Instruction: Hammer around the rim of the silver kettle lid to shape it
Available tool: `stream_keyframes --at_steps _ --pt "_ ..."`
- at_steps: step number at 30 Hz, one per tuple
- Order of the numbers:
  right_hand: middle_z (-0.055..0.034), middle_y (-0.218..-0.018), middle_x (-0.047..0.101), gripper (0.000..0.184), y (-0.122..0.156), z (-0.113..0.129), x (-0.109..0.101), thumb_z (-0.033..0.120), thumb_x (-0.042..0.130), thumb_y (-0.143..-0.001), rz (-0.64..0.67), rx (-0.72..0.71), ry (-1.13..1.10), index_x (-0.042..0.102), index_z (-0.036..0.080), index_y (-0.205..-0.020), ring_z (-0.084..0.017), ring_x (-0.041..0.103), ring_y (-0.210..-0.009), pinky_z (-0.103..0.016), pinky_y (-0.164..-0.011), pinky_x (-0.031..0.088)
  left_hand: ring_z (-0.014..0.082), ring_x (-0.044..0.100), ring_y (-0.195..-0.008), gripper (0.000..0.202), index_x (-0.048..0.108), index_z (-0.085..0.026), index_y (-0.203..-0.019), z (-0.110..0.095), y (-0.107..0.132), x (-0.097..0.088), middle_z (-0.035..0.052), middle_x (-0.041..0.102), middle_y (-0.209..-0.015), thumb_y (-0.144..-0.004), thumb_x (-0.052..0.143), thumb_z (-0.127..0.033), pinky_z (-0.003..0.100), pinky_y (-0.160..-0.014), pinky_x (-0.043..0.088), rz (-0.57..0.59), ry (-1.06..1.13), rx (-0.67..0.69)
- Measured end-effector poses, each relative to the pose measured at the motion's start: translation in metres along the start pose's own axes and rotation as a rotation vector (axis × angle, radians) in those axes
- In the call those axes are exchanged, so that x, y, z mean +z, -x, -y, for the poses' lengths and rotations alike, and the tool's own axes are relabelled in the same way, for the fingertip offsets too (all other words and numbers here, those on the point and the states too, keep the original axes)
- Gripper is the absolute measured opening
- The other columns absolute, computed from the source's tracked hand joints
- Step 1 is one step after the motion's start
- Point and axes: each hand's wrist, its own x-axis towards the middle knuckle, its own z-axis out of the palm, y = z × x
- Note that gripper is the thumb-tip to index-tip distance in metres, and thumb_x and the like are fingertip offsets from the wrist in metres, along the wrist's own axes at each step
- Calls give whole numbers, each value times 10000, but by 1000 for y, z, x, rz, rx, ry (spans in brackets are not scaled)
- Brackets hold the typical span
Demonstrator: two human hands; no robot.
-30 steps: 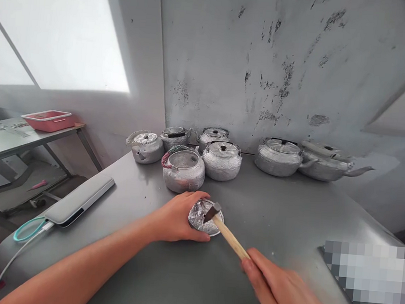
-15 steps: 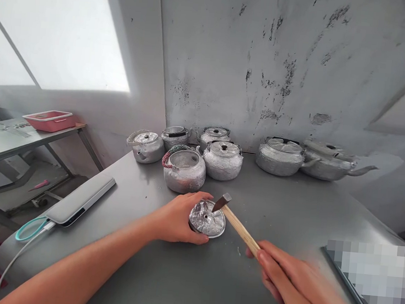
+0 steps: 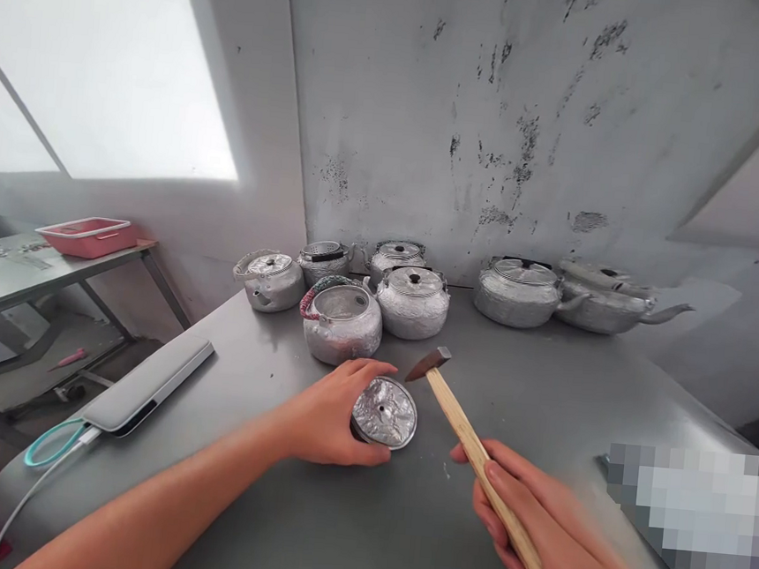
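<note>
My left hand (image 3: 335,412) grips a dented silver kettle lid (image 3: 387,412) by its rim, thumb at the near side and fingers over the far side. A small hole shows in the middle of the lid. My right hand (image 3: 519,514) is closed around the wooden handle of a hammer (image 3: 458,406). The hammer's dark metal head is raised just right of the lid, apart from it. Right behind my left hand stands a lidless silver kettle (image 3: 341,339) with a red and green wrapped handle.
Several more silver kettles (image 3: 412,309) stand along the wall at the back of the grey table (image 3: 304,535). A power bank (image 3: 144,388) with a cable lies at the left. A blurred-out flat object (image 3: 684,524) is at the right. A pink basket (image 3: 88,237) sits on another table.
The hammer has lifted off to the right, away from the lid, and its head has turned. My left hand keeps its hold on the lid. The view has shifted slightly.
</note>
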Motion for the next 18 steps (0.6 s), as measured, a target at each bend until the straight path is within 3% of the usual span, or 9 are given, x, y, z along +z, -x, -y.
stream_keyframes --at_steps 3,9,12,15,18 --pt "40 -712 483 487 1 3 2 690 357 -947 11 13 9 564 253 -883 -132 416 -580 -258 -540 420 350 434 -1370 895 412 -278 -1453 0 0 0 103 481 -1475 -681 814 -485 497 -1144 371 -23 -37 -38" --pt "51 -715 484 391 3 10 4 620 386 -968 -16 -64 -27 531 261 -909 -133 414 -580 -256 -553 410 328 449 -1370 894 377 -298 -1470 -4 2 -1 78 472 -1487 -685 803 -358 462 -1155 368 47 14 8" --pt "65 -700 474 383 6 12 3 623 389 -974 -3 -139 6 502 260 -928 -127 414 -577 -256 -555 382 335 391 -1414 963 380 -288 -1477 -7 2 3 91 407 -1531 -655 842 -482 468 -1184 334 46 40 12" --pt "94 -644 447 327 8 12 4 578 407 -995 -1 -178 90 472 263 -1060 -125 395 -556 -259 -558 355 338 399 -1401 973 405 -284 -1463 -8 2 7 103 420 -1493 -637 849 -539 479 -1172 350 -16 18 -32" --pt "109 -677 479 327 8 12 7 528 418 -1008 -12 -198 93 393 271 -1208 -107 441 -501 -258 -541 358 314 448 -1362 952 365 -285 -1486 -10 3 7 105 446 -1456 -672 836 -429 461 -1150 379 -2 17 -4"
